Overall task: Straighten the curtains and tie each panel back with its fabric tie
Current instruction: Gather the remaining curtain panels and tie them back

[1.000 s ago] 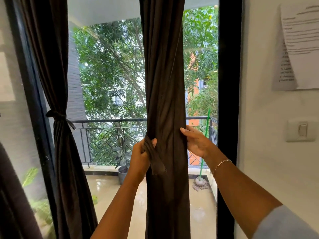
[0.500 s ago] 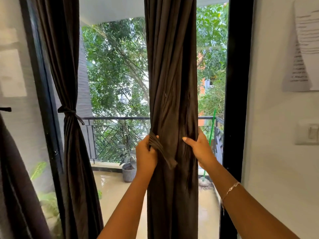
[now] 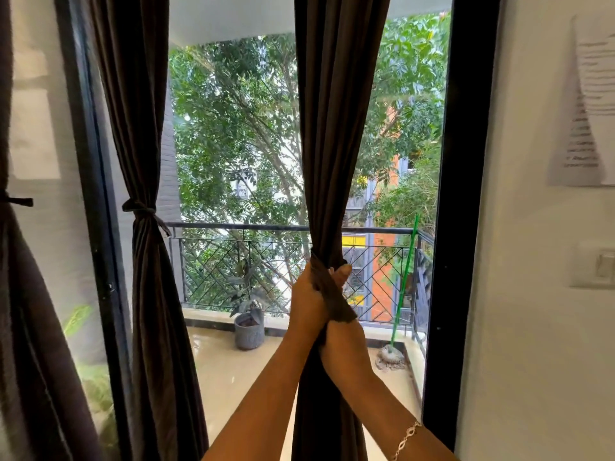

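The middle curtain panel is hung with its long axis running straight from 12 to 6 o'clock, and it is gathered to a narrow waist just below the centre of the view, where it is clasped by both hands. The fabric tie is laid slantwise across the bundle, its length pointing from 11 o'clock down to 5 o'clock. Its upper end is gripped by the left hand, whose fingers are clenched round the panel's left edge. The right hand is closed on the panel from the right, with the tie draped over its back and fingertips shown above the band; a bracelet is worn on that wrist. At 9 o'clock a second panel is already cinched by a knotted tie. Beyond the glass, a balcony railing, a grey plant pot and a green-handled mop are seen. At 3 o'clock, printed sheets and a light switch are fixed to the wall.
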